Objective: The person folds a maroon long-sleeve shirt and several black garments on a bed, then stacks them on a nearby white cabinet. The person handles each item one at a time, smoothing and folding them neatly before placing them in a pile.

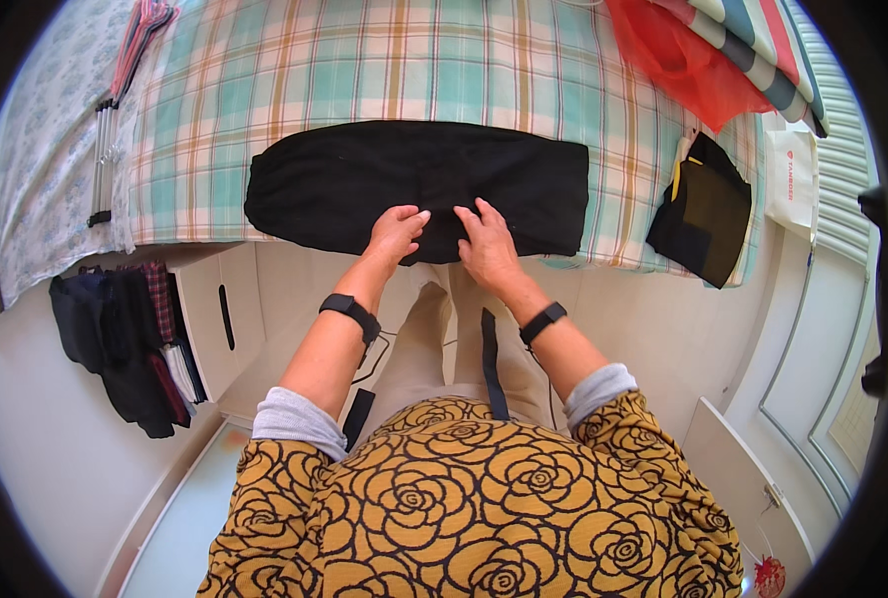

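A black folded garment (414, 164) lies flat along the near edge of a bed with a plaid cloth (399, 75). At the garment's near edge is my left hand (399, 232), its fingers bent and thumb pointing right. Just to its right, my right hand (486, 243) has its fingers apart, over or touching the same fabric. Neither hand clearly grips the cloth. Each wrist bears a black band.
Clip hangers (103, 157) lie at the left. Clothes hang (115, 329) beside a white cabinet (219, 314). On the right are a dark flat item with yellow trim (702, 213), a red plastic bag (690, 67), striped fabric (758, 52) and a white paper bag (791, 179).
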Available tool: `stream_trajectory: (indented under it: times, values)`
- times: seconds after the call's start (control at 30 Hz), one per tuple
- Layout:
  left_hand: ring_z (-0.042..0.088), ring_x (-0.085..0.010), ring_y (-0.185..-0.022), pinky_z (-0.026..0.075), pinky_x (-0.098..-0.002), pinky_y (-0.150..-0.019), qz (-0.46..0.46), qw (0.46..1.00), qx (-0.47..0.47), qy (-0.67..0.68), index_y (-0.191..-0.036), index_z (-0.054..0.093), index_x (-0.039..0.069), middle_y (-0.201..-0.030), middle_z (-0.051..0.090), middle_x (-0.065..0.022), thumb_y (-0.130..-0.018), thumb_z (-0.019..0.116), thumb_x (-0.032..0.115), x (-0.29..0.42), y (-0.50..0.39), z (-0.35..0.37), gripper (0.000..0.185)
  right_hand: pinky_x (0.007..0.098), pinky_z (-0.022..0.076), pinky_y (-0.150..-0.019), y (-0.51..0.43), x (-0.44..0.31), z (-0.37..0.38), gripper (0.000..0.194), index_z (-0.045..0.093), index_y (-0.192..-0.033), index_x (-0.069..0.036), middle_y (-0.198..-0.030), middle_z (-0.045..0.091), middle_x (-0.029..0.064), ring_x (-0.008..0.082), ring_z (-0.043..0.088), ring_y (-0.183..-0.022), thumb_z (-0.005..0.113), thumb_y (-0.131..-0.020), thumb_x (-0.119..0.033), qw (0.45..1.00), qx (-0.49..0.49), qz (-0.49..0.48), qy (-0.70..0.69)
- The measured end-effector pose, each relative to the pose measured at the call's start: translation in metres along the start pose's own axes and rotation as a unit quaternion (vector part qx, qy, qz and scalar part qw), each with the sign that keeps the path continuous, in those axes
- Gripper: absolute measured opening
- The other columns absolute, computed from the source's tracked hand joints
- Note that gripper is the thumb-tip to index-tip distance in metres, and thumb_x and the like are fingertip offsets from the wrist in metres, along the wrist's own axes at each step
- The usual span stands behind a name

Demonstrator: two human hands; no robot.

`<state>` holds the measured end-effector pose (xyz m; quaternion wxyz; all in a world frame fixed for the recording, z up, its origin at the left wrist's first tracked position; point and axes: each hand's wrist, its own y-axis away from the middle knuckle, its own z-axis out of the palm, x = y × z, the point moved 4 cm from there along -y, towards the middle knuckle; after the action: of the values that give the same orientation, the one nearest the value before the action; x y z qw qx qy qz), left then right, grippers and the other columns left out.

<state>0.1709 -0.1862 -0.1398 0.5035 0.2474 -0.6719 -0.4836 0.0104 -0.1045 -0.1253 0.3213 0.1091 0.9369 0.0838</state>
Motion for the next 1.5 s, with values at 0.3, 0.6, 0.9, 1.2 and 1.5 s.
stream_trajectory:
  times: [0.3, 0.6, 0.9, 1.2, 1.5]
  values:
    - [0.061, -0.0163, -0.092, 0.052, -0.0305, -0.077, -0.029, 0.996, 0.080, -0.039, -0.131, 0.045, 0.000, -0.108, 0.062, -0.0091, -0.078, 0.076, 0.015, 0.003, -0.031, 0.032, 0.063, 0.0439, 0.0463, -0.079, 0.049, 0.073, -0.029, 0.038, 0.056, -0.109, -0.006, -0.098, 0.056, 0.0172, 0.0354, 0.055, -0.093, 0.069, -0.073, -0.004, 0.991, 0.063, 0.100, -0.055]
    - [0.062, -0.0158, -0.073, 0.052, -0.0292, -0.071, 0.203, 0.954, 0.090, -0.203, -0.105, 0.060, 0.001, -0.080, 0.065, -0.0068, -0.067, 0.080, 0.010, 0.022, -0.042, -0.020, 0.044, 0.0448, 0.0492, -0.073, 0.014, 0.111, -0.045, 0.027, 0.053, -0.095, -0.008, -0.089, 0.055, 0.0151, 0.0354, 0.058, -0.084, 0.070, -0.073, -0.006, 0.992, 0.013, 0.084, 0.096]
    - [0.061, -0.0128, -0.070, 0.051, -0.0265, -0.063, 0.134, 0.974, 0.141, -0.114, -0.100, 0.062, 0.002, -0.083, 0.065, -0.0044, -0.079, 0.073, 0.018, -0.004, -0.033, -0.041, 0.029, 0.0442, 0.0489, -0.075, 0.007, 0.096, -0.058, 0.034, 0.055, -0.098, -0.008, -0.090, 0.055, 0.0152, 0.0358, 0.057, -0.087, 0.075, -0.071, -0.010, 0.997, -0.037, 0.053, 0.043]
    - [0.060, -0.0147, -0.057, 0.048, -0.0307, -0.052, 0.030, 0.987, 0.074, -0.138, -0.078, 0.058, 0.003, -0.072, 0.064, -0.0069, -0.083, 0.069, 0.033, -0.011, -0.026, 0.023, 0.032, 0.0407, 0.0482, -0.075, -0.002, 0.059, -0.043, 0.029, 0.060, -0.090, -0.008, -0.088, 0.053, 0.0116, 0.0315, 0.054, -0.087, 0.076, -0.066, -0.007, 0.996, 0.001, 0.009, 0.088]
    - [0.060, -0.0237, -0.068, 0.047, -0.0359, -0.064, 0.399, 0.848, 0.250, -0.241, -0.080, 0.055, 0.003, -0.071, 0.061, -0.0089, -0.082, 0.067, 0.019, 0.028, 0.009, -0.007, 0.020, 0.0419, 0.0470, -0.073, 0.008, 0.068, -0.037, 0.015, 0.058, -0.079, -0.006, -0.085, 0.054, 0.0118, 0.0323, 0.053, -0.084, 0.068, -0.069, -0.004, 0.995, 0.016, -0.011, 0.093]
